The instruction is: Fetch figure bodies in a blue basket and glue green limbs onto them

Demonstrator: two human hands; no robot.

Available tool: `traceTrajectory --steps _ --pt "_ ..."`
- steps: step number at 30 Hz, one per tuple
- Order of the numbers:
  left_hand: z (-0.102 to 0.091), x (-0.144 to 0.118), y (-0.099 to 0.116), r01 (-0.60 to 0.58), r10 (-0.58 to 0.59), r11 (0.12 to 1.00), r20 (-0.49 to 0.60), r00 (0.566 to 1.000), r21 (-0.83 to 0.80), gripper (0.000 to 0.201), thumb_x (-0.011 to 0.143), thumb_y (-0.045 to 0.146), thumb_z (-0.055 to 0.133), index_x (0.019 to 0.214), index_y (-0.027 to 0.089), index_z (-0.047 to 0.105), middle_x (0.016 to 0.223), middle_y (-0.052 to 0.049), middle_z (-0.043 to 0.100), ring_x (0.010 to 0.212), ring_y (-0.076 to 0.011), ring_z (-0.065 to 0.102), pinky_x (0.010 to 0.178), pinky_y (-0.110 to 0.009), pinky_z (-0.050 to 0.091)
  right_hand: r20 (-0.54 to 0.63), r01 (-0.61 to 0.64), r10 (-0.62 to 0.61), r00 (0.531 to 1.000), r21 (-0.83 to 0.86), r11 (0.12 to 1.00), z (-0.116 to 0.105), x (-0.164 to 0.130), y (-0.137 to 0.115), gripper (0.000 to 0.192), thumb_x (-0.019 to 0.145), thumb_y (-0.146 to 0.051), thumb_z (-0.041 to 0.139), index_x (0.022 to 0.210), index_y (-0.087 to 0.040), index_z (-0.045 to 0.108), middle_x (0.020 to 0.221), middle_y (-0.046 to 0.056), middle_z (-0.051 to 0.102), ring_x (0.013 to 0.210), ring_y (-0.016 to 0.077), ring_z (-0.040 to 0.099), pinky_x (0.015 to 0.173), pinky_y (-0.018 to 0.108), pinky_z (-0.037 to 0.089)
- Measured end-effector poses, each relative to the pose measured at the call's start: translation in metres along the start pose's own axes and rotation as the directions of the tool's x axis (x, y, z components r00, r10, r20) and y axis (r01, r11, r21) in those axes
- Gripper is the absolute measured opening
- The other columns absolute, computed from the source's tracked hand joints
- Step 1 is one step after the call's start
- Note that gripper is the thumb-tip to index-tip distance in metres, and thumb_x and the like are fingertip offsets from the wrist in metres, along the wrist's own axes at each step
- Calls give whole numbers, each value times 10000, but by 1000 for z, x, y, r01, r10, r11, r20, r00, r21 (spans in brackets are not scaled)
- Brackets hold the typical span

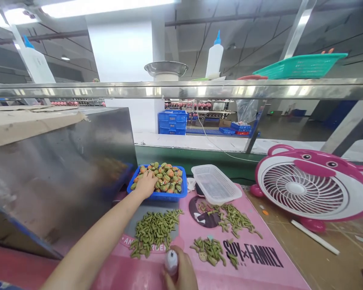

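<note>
My left hand (pixel 147 184) reaches into a blue basket (pixel 166 196) heaped with small green-and-orange pieces (pixel 170 174). Its fingers are bent down onto the heap, and whatever is between the fingertips is hidden. At the bottom of the view my right hand (pixel 184 272) is wrapped round a small whitish squeeze bottle (pixel 171 261), its dark narrow tip pointing up. Just beyond the bottle lies a large pile of small green curved pieces (pixel 154 229) on the pink mat (pixel 260 237). Smaller groups of similar green pieces (pixel 210 249) are scattered to the right.
A white perforated basket (pixel 216 185) stands right of the blue one. Farther right is a pink-and-white fan (pixel 296 188), with a white stick (pixel 315 237) before it. A metal box (pixel 109 161) borders the left side. Overhead, a shelf (pixel 187 89) carries bottles and a green basket (pixel 302 66).
</note>
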State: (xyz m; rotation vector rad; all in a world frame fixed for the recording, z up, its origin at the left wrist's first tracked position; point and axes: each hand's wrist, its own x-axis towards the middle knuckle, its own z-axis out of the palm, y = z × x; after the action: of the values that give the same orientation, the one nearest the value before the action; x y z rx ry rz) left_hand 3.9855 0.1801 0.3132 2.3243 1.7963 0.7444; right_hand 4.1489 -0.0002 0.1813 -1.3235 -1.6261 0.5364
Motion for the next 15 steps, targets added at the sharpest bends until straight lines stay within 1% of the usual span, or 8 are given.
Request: traceTrajectory --steps 3,5,8,10,13,15 --pt "-3 11 -3 -40 37 998 57 998 48 185 824 287 543 951 161 594 1058 -66 591 957 -209 554 825 -434 447 -12 4 -4 1000 36 999 1 0 -1 502 534 -60 493 1014 -199 539 855 64 617 804 247 596 714 333 485" --pt "-6 11 -7 -41 38 997 57 998 63 195 819 298 549 944 154 590 1031 -63 595 942 -208 557 808 -428 453 -21 7 -5 1000 64 998 1 0 -3 521 522 -59 492 1024 -197 527 870 62 610 818 245 588 718 335 486" --pt "-8 -1 -12 -9 9 998 9 1000 69 219 828 308 532 969 144 567 989 -59 590 899 -201 564 762 -402 466 -25 8 -5 1000 91 996 1 0 -7 535 520 -64 497 1038 -196 516 914 67 608 864 253 572 748 351 480" --pt "-5 -15 -13 -3 3 997 -5 1000 71 225 832 314 523 969 139 559 942 -51 592 842 -188 574 722 -380 474 -18 3 -1 1000 93 996 0 0 -11 534 527 -65 493 1044 -197 516 930 68 609 881 257 564 771 364 472" --pt "6 -32 -10 -28 28 997 1 1000 73 216 823 317 535 943 139 564 908 -43 596 820 -183 575 722 -379 470 -6 -18 19 1000 88 996 -3 1 -17 518 546 -66 481 1045 -199 519 933 67 609 888 258 557 787 374 465" --pt "15 -38 -7 -29 30 997 -16 999 68 214 825 311 532 950 140 564 926 -47 595 844 -189 572 744 -392 464 -5 -32 33 999 88 996 -5 1 -19 517 555 -61 468 1050 -200 516 940 65 606 899 253 555 798 372 463"
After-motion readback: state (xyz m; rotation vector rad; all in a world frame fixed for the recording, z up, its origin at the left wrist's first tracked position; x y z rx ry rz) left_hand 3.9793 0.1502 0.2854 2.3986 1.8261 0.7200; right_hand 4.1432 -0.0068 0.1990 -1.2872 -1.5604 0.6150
